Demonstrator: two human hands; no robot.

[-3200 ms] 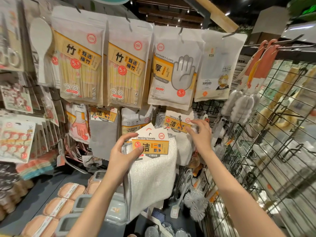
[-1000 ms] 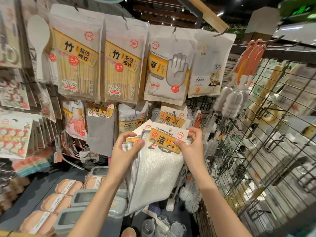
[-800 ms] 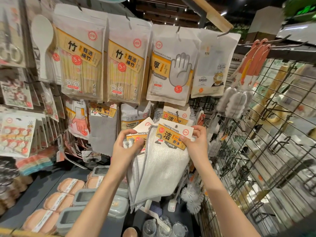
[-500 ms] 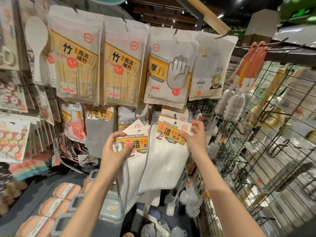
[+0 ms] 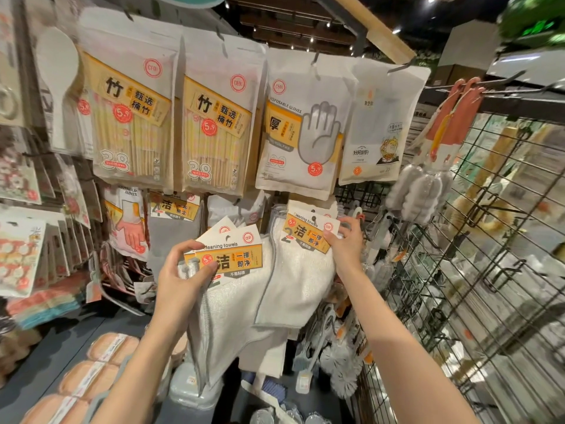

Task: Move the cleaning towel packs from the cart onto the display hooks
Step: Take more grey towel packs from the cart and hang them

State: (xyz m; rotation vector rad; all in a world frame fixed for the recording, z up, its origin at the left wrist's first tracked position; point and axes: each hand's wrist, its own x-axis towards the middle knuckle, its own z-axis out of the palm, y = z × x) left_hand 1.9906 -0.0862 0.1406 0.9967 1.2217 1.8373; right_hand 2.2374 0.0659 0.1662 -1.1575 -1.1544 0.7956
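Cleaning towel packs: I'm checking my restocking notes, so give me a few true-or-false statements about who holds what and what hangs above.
1. The right hand pinches the header card of one cleaning towel pack. True.
2. The left hand is empty. False: it grips more towel packs.
3. Disposable glove packs hang above the right-hand pack. True.
4. The chopstick packs hang to the right of the glove packs. False: they hang to the left.

A wire grid rack (image 5: pixel 477 270) stands right, under dark ceiling spotlights (image 5: pixel 312 39).
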